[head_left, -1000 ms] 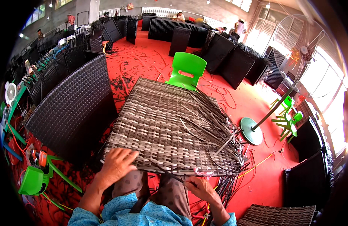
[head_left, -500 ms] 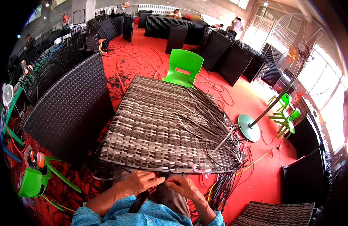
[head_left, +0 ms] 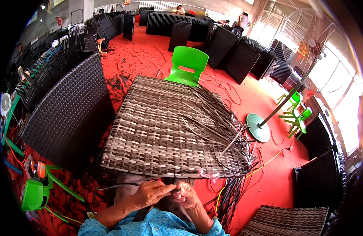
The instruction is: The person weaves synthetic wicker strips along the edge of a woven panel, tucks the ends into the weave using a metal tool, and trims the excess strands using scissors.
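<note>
A woven panel (head_left: pixel 162 122) in brown and grey flat strips lies in front of me, its near edge just beyond my hands. Over my lap, my left hand (head_left: pixel 152 193) and my right hand (head_left: pixel 187 196) meet with pinched fingertips. A small dark bit shows between them, too small to name; the right fingers curl around it. Along the panel's near edge runs a pale flat strip (head_left: pixel 150 179), its end sticking out to the left. Many loose dark strips (head_left: pixel 219 114) fan across the panel's right side, and more hang down beside it.
A green chair (head_left: pixel 187 65) stands behind the panel. Left of it leans a black woven panel (head_left: pixel 67 114). A floor fan with a round green base (head_left: pixel 258 128) stands at right. A green stool (head_left: pixel 33 195) carries an orange tool (head_left: pixel 41 170). Cords and scraps lie on the red floor (head_left: pixel 268 173).
Both hands have risen slightly toward the panel's edge, and the right fingers have curled in more. The dark bit between the fingertips shows more clearly. The view has shifted a little.
</note>
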A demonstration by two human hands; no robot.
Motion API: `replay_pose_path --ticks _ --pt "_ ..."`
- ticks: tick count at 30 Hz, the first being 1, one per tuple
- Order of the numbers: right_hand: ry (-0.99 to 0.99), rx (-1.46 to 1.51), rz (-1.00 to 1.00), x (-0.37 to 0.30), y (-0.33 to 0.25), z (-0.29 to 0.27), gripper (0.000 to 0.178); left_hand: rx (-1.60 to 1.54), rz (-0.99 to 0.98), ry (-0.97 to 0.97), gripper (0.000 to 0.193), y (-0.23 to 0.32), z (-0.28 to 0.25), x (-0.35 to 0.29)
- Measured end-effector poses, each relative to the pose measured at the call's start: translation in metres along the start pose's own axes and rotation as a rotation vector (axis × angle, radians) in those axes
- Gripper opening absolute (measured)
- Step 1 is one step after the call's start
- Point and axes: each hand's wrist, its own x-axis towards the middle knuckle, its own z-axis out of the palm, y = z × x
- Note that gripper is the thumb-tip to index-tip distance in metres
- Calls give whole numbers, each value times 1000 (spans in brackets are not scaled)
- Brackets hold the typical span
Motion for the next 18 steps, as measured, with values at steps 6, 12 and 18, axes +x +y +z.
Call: replay_pose_path --ticks 6,12,18 --pt "260 -214 -49 -1 1 -6 17 297 26 -77 36 -7 -17 7" --pt "467 -504 -202 -23 14 -16 20 547 14 121 27 -44 -39 20" --pt "621 -1096 -54 -31 34 -19 22 512 -55 125 25 -88 -7 11"
